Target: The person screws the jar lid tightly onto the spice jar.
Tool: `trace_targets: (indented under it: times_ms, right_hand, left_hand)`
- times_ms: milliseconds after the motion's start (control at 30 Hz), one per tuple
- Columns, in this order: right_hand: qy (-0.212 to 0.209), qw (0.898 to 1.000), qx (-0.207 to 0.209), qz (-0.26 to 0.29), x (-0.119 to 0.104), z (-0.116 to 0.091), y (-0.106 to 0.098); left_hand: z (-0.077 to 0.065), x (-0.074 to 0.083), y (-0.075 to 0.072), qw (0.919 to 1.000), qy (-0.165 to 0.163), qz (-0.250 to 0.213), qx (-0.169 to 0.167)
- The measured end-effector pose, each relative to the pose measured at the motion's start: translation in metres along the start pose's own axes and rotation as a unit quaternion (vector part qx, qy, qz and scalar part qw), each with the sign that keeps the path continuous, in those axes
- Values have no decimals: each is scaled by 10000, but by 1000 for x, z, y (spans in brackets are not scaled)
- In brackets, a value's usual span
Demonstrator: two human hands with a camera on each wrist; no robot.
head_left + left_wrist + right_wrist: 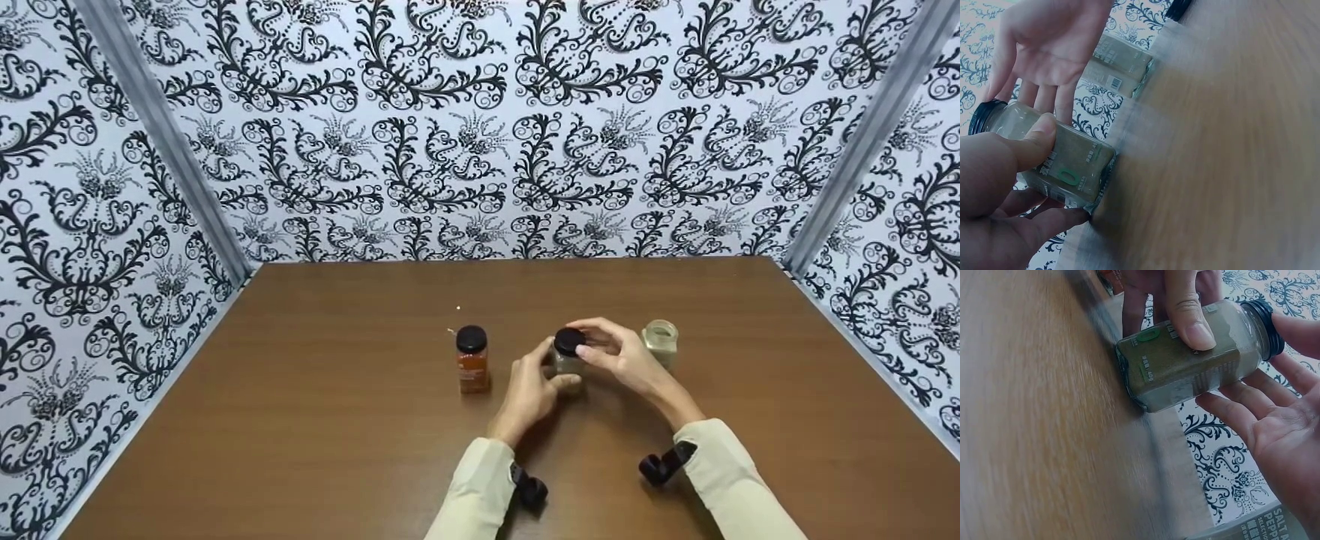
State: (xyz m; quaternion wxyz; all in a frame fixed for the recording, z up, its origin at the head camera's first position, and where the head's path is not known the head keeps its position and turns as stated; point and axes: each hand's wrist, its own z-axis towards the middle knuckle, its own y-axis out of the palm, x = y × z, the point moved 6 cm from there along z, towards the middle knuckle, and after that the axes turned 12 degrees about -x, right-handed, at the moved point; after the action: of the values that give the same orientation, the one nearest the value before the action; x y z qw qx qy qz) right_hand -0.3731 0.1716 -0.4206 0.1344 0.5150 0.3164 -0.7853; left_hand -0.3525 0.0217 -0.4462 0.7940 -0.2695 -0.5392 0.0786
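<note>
A glass spice jar of brownish-green powder stands upright on the table between the two hands. My left hand grips its body, thumb on the near face and fingers around the far side. Its black lid is on top, and my right hand holds that lid between thumb and fingers. In the right wrist view the lid sits on the jar's neck, with the thumb against its side. The other fingers of the right hand extend beside the jar's glass.
Left of the hands stands a jar of orange-red spice with a black lid. Close behind the right hand is a lidless jar of pale powder. Small light specks lie on the brown table. Patterned walls enclose the back and sides.
</note>
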Motion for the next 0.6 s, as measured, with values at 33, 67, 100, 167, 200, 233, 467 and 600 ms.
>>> trace_targets:
  times_ms: [33, 67, 100, 167, 200, 233, 467, 600]
  right_hand:
    - [9, 10000, -7, 46, 0, 0, 0]
    - [14, 10000, -15, 83, 1, 0, 1]
    - [22, 10000, -9, 82, 1, 0, 1]
    - [4, 10000, 12, -34, 0, 1, 1]
    - [4, 10000, 20, -97, 0, 1, 1]
    - [-5, 9999, 31, -157, 0, 1, 1]
    - [76, 10000, 31, 19, 0, 1, 0]
    - [44, 10000, -4, 1, -1, 0, 0]
  left_hand:
    - [0, 0, 0, 10000, -7, -16, -7]
    - [0, 0, 0, 10000, -14, -3, -6]
    - [0, 0, 0, 10000, -36, -23, -10]
    - [0, -1, 0, 9999, -71, -66, -34]
    - [0, -1, 0, 9999, -79, -68, -43]
    - [0, -2, 1, 9999, -99, -90, -58]
    - [0, -2, 1, 9996, -170, -184, -119]
    - [0, -1, 1, 9996, -164, -201, -104]
